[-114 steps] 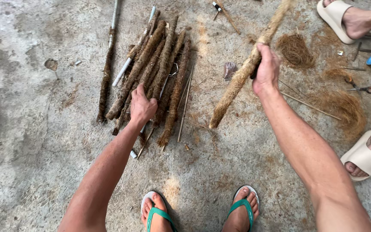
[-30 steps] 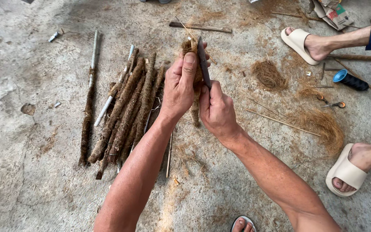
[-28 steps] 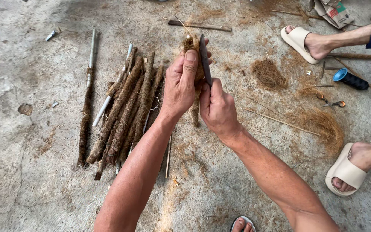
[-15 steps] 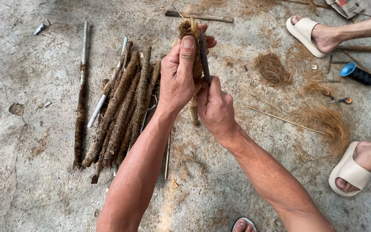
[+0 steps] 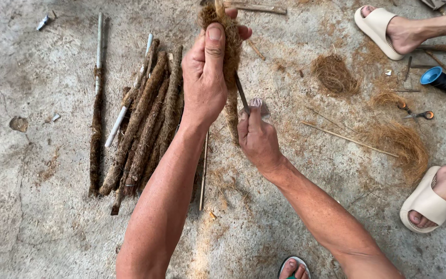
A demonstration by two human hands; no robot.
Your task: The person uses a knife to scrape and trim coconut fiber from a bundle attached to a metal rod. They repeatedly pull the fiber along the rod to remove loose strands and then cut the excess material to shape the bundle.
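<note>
Above concrete floor (image 5: 37,217) | left hand (image 5: 205,77) grip clenched on fibre-wrapped stick (image 5: 231,57), upright | right hand (image 5: 256,137) pinching thin blade (image 5: 242,94)

The left hand (image 5: 204,82) is reaching forward with its arm extended, fingers curled shut and thumb pointing up. The right hand (image 5: 256,137) is sitting just below it, fingers pinched closed.
</note>
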